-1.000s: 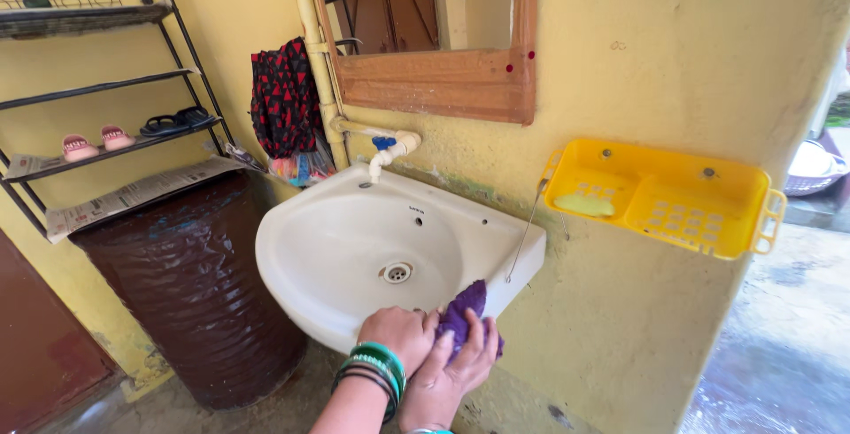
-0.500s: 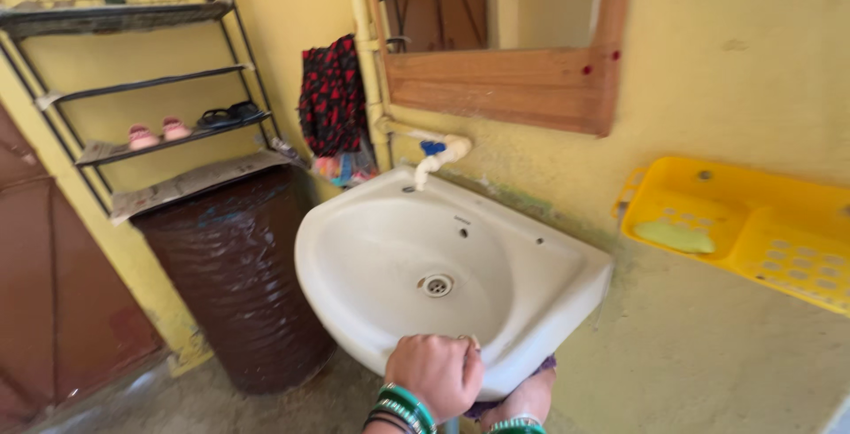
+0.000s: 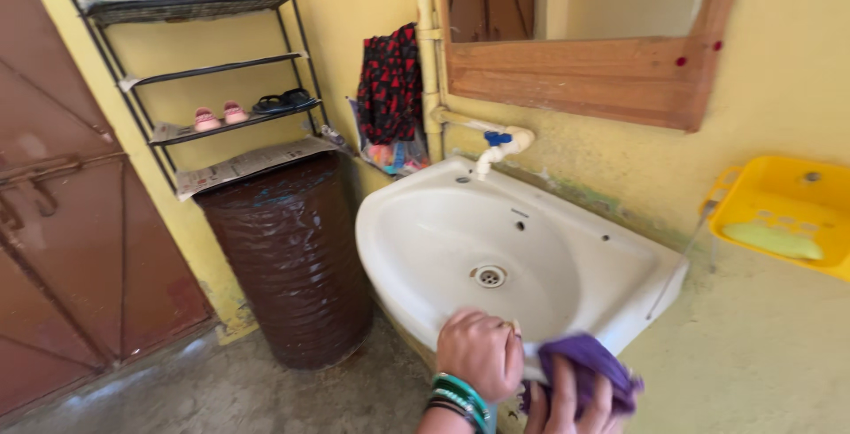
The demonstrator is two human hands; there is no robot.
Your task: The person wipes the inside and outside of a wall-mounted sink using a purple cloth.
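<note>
Here the left hand [image 3: 479, 352] grips the sink [image 3: 425, 221] rim, knuckles up.

Purple cloth [image 3: 584, 365], white sink [image 3: 425, 221], yellow soap tray [image 3: 779, 190].

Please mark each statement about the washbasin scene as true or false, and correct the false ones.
1. The right hand holds a purple cloth at the front rim of the basin. True.
2. The left hand lies inside the soap tray. False: it grips the basin's front rim.
3. The soap tray on the wall is yellow and holds a pale green soap. True.
4. The barrel stands to the right of the basin. False: it stands to the left, under the rack.
5. The basin is full of water. False: the drain is bare, and no water stands in it.
</note>
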